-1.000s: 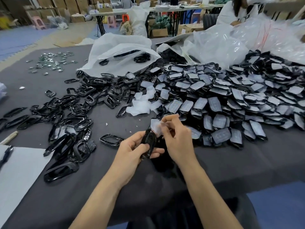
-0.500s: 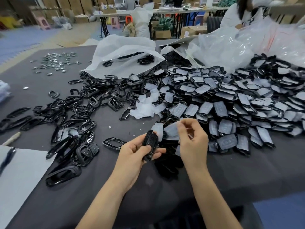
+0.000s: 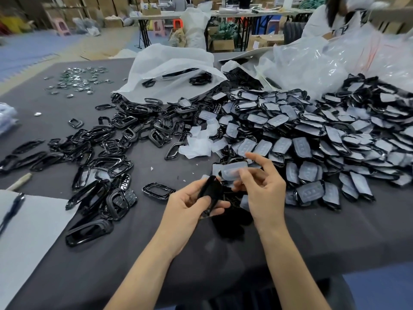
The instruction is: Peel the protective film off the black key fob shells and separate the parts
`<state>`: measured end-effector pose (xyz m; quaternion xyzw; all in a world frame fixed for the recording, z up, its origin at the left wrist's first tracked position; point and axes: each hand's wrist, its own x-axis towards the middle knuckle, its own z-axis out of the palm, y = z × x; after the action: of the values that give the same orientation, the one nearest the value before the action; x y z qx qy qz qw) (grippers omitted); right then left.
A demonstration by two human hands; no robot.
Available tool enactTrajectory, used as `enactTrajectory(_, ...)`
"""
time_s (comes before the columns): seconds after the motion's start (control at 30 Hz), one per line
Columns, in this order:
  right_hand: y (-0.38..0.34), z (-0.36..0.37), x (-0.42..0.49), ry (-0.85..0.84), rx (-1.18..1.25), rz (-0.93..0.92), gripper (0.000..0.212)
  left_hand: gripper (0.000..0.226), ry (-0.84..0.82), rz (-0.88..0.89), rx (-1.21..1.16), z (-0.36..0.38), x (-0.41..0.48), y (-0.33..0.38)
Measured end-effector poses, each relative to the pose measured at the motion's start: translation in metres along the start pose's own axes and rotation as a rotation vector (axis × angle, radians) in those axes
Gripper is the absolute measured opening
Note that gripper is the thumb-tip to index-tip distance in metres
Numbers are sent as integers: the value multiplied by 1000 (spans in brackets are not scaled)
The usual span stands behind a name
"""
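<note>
My left hand [image 3: 190, 206] grips a glossy black key fob shell [image 3: 210, 193] above the near middle of the grey table. My right hand [image 3: 261, 186] pinches a pale translucent strip of protective film [image 3: 232, 170] just up and right of the shell; the film hangs clear of it. A big heap of film-covered shells [image 3: 312, 139] fills the right half of the table. Peeled black frames [image 3: 111, 153] lie scattered to the left. Discarded film pieces [image 3: 199, 146] pile between the two heaps. A small dark pile of parts [image 3: 232, 220] sits under my hands.
White plastic bags [image 3: 172, 70] and clear bags [image 3: 312, 61] lie at the back of the table. Small shiny metal parts [image 3: 78, 80] sit at the far left. A white sheet [image 3: 29, 238] with a pen [image 3: 11, 211] lies near left. A person [image 3: 335, 14] works behind.
My right hand pulled the film off the shell and moved it up and to the right. The left hand kept hold of the shell in about the same place.
</note>
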<state>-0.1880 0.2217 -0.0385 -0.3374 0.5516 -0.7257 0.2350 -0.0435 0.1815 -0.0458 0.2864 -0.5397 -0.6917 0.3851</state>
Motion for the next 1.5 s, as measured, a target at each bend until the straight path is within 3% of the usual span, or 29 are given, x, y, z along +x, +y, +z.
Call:
enactTrajectory(0.4, 0, -3, -2, -216, -163, -14, 13, 67, -51, 28, 56, 4, -5, 4)
enactTrajectory(0.6, 0, -3, -2, -290, -64, 8, 14, 59, -71, 19, 61, 3, -3, 4)
enactTrajectory(0.73, 0, -1, -2, -223, -78, 3, 4, 52, -72, 5, 60, 3, -2, 4)
enactTrajectory(0.9, -2, -4, 2, -114, 51, 22, 15, 44, -40, -2, 34, 5, -2, 4)
enactTrajectory(1.23, -8, -3, -4, -207, 57, 130, 19, 45, 15, -9, 14, 4, 0, 0)
enactTrajectory(1.3, -8, -3, -3, -194, 29, 74, 8, 42, 10, -11, 18, 5, 0, 1)
enactTrajectory(1.5, -9, -4, -2, -183, 89, 25, 25, 43, 71, 10, 8, 7, -1, 0)
